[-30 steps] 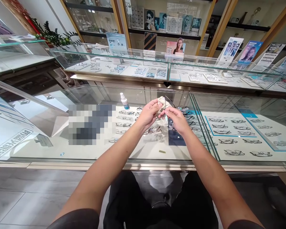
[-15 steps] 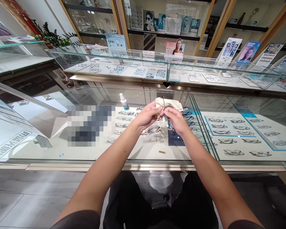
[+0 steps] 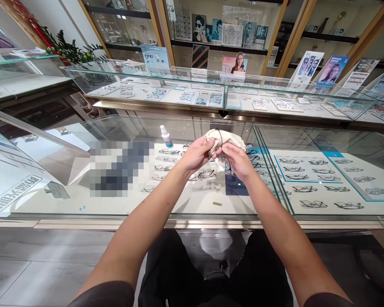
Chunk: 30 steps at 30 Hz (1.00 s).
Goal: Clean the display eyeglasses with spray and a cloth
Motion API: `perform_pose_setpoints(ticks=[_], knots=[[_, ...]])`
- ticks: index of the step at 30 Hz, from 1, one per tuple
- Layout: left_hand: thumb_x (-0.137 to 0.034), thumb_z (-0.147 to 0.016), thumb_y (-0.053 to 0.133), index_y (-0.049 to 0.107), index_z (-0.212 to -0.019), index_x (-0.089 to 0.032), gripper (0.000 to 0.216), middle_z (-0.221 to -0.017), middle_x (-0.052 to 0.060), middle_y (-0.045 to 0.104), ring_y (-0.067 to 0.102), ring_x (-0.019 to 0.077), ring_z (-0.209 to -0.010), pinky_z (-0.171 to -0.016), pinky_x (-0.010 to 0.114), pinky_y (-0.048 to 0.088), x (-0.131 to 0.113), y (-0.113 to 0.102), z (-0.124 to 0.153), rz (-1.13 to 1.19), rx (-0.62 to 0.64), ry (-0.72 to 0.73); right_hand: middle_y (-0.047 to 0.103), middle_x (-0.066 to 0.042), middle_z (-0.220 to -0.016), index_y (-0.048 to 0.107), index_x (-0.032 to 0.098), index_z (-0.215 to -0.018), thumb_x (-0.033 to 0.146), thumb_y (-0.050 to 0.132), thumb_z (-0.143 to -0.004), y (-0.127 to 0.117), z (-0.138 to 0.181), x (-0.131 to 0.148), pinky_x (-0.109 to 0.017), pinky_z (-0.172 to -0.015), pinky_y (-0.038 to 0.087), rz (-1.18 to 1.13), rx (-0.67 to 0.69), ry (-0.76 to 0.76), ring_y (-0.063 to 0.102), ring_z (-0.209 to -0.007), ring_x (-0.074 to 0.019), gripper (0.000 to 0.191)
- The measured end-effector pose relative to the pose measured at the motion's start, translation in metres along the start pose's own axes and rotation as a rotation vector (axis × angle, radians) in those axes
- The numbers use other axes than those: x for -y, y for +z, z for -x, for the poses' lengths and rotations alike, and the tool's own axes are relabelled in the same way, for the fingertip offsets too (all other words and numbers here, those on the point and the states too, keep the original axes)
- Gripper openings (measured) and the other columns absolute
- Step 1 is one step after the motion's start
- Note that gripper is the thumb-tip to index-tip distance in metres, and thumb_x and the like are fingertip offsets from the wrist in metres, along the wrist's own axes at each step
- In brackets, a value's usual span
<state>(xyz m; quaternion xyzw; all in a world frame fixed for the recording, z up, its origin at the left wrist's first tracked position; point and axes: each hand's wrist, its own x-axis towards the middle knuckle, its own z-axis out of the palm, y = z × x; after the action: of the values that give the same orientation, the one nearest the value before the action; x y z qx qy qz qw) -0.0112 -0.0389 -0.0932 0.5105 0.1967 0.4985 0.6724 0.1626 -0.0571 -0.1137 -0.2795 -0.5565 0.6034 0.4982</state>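
Both my hands meet above the glass display counter [image 3: 83,170]. My left hand [image 3: 196,153] pinches a beige cleaning cloth [image 3: 232,138] between thumb and fingers. My right hand [image 3: 238,161] is closed on a pair of thin dark-framed eyeglasses [image 3: 222,160], whose lens hangs just below the cloth. The cloth spreads out behind my fingers and touches the frame's upper part. A small white spray bottle [image 3: 165,137] stands on the counter top to the left of my left hand.
Many eyeglass frames [image 3: 307,175] lie in rows inside the counter under the glass. A second glass showcase [image 3: 224,91] runs behind it, with upright leaflets [image 3: 309,66] and posters on top. A plant [image 3: 72,49] stands at the far left. A pixelated patch covers part of the counter.
The cloth was bunched in my left hand and has since spread out behind the glasses. Both hands stayed in nearly the same spot, shifting only slightly.
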Motion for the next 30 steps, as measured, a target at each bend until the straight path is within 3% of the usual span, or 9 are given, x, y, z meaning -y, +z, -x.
perform_pose_setpoints(ticks=[9, 19, 25, 30], knots=[[-0.041, -0.070, 0.104, 0.068, -0.105, -0.015, 0.056, -0.068, -0.001, 0.066, 0.055, 0.0084, -0.051, -0.049, 0.021, 0.044, 0.001, 0.002, -0.001, -0.016, -0.054, 0.051, 0.078, -0.004, -0.088, 0.075, 0.023, -0.089, 0.061, 0.075, -0.092, -0.001, -0.002, -0.008, -0.036, -0.091, 0.055, 0.030, 0.041, -0.016, 0.069, -0.090, -0.0223, 0.038], [-0.060, -0.087, 0.088, 0.065, -0.087, -0.018, 0.047, -0.056, -0.002, 0.061, 0.050, 0.0108, -0.041, -0.042, 0.024, 0.041, 0.003, 0.006, 0.000, -0.110, -0.148, 0.132, 0.079, -0.005, -0.083, 0.080, 0.022, -0.081, 0.065, 0.078, -0.088, 0.006, -0.001, -0.002, -0.037, -0.087, 0.053, 0.176, 0.022, -0.029, 0.065, -0.085, -0.0220, 0.043], [-0.063, -0.083, 0.090, 0.071, -0.088, -0.017, 0.050, -0.069, 0.002, 0.068, 0.060, 0.0128, -0.052, -0.054, 0.027, 0.051, -0.005, -0.008, -0.002, -0.120, -0.092, 0.085, 0.081, -0.005, -0.088, 0.083, 0.023, -0.084, 0.054, 0.075, -0.094, 0.001, 0.001, 0.001, -0.037, -0.093, 0.051, 0.170, 0.006, -0.077, 0.066, -0.090, -0.0223, 0.033], [-0.047, -0.069, 0.104, 0.077, -0.096, -0.014, 0.050, -0.082, 0.003, 0.074, 0.066, 0.0124, -0.070, -0.065, 0.023, 0.054, -0.013, -0.018, -0.003, -0.093, -0.134, 0.070, 0.081, -0.004, -0.095, 0.084, 0.023, -0.089, 0.053, 0.073, -0.096, -0.006, 0.001, 0.000, -0.035, -0.089, 0.050, 0.180, 0.004, -0.070, 0.065, -0.087, -0.0208, 0.032]])
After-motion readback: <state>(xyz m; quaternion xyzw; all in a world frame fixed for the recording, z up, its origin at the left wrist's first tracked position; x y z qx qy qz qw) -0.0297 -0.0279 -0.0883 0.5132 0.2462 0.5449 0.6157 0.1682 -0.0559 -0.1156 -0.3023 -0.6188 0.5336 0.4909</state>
